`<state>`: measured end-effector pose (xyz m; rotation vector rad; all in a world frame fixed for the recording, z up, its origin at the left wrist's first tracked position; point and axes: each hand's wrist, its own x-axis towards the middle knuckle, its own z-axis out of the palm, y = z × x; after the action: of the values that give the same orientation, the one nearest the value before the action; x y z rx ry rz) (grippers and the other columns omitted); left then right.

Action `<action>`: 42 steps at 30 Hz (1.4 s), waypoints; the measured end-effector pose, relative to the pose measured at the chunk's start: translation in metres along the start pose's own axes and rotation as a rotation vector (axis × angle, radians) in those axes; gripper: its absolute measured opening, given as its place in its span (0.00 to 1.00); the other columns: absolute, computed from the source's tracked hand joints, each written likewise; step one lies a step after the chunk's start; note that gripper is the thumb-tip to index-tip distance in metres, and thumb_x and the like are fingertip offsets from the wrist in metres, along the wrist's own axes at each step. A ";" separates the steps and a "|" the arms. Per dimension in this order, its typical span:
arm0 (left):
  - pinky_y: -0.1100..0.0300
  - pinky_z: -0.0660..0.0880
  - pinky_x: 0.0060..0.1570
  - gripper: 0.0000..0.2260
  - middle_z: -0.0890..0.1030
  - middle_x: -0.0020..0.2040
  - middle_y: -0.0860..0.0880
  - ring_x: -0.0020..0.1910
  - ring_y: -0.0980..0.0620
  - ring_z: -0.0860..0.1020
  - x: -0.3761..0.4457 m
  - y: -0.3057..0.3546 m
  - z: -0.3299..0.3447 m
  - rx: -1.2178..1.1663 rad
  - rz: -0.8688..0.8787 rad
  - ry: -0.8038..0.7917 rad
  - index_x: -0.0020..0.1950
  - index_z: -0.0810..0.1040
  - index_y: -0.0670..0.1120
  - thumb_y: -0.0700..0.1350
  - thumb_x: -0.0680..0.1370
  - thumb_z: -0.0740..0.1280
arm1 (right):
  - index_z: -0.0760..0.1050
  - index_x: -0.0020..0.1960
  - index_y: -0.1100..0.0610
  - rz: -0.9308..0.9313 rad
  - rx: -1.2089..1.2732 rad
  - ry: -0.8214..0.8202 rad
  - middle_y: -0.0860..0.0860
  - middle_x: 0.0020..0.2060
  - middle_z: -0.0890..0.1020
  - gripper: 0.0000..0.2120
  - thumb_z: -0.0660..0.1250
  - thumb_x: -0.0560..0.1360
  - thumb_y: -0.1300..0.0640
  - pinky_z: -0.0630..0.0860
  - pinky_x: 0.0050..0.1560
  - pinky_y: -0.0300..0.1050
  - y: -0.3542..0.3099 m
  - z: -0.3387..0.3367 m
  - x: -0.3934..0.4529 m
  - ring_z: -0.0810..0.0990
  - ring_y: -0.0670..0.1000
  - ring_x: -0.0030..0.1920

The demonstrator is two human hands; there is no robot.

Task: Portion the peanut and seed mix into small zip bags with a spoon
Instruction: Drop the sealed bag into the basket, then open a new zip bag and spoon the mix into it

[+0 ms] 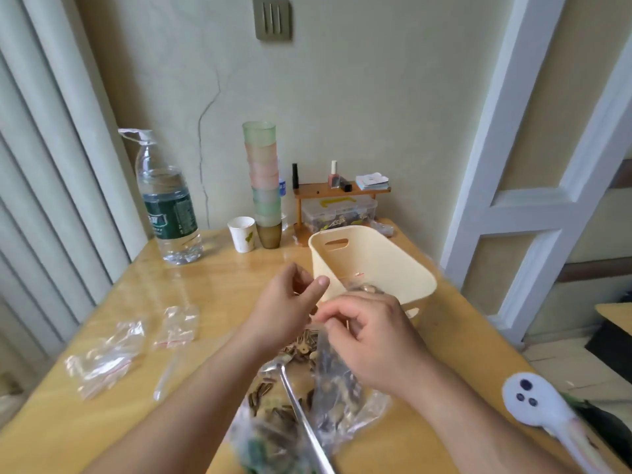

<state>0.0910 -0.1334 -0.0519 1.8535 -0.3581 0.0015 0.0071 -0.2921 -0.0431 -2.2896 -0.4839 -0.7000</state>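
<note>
Both hands meet above the middle of the bench [102,422]. The right hand [372,340] has its fingers curled, pinching the top of a small zip bag [337,378] that hangs below it, dark with peanut and seed mix. The left hand [290,302] is also curled, thumb up, at the same bag's mouth; motion blur hides whether it truly grips the plastic.

One metal spoon [301,408] lies with its bowl in the loose mix [273,398] that sits on an opened clear bag near the front edge, its handle running toward the viewer. Two empty zip bags [102,357] lie flat to the left, with one thin clear strip just beside them.

One cream plastic basket [376,265] stands just behind the hands. Farther back are one water bottle [167,206], one paper cup [242,233], one stack of tinted cups [263,179] and a small wooden shelf [338,193] over a clear lidded box.

Bare bench shows along the left side and the near left corner; the right edge runs close past the basket.
</note>
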 end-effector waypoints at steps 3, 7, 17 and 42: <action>0.58 0.76 0.39 0.06 0.81 0.39 0.55 0.36 0.59 0.77 -0.038 -0.013 -0.048 0.417 0.231 -0.083 0.49 0.78 0.54 0.54 0.80 0.72 | 0.84 0.54 0.44 0.088 -0.121 -0.326 0.37 0.45 0.80 0.10 0.66 0.77 0.52 0.76 0.50 0.41 0.015 0.027 -0.017 0.77 0.41 0.45; 0.55 0.80 0.50 0.06 0.83 0.51 0.59 0.48 0.60 0.81 -0.067 -0.051 -0.087 0.801 0.263 -0.288 0.59 0.80 0.57 0.53 0.82 0.69 | 0.83 0.64 0.46 0.159 -0.165 -0.435 0.39 0.55 0.78 0.19 0.64 0.79 0.63 0.72 0.65 0.40 0.043 0.055 -0.032 0.76 0.42 0.57; 0.48 0.55 0.81 0.44 0.50 0.86 0.49 0.82 0.41 0.54 -0.059 -0.099 -0.101 1.060 -0.039 -0.252 0.86 0.44 0.54 0.67 0.78 0.63 | 0.65 0.81 0.51 0.173 -0.229 -0.483 0.45 0.80 0.64 0.33 0.58 0.79 0.72 0.51 0.74 0.31 0.040 0.079 0.012 0.61 0.47 0.80; 0.57 0.71 0.48 0.16 0.71 0.52 0.53 0.51 0.51 0.74 -0.061 -0.023 -0.107 0.702 0.080 0.284 0.52 0.85 0.55 0.36 0.79 0.63 | 0.70 0.44 0.49 0.391 -0.575 -0.550 0.51 0.50 0.81 0.10 0.56 0.80 0.46 0.71 0.58 0.53 -0.023 0.064 -0.010 0.77 0.58 0.55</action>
<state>0.0575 -0.0131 -0.0507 2.4850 -0.2456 0.4970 0.0098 -0.2325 -0.0779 -3.0099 -0.0529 0.0130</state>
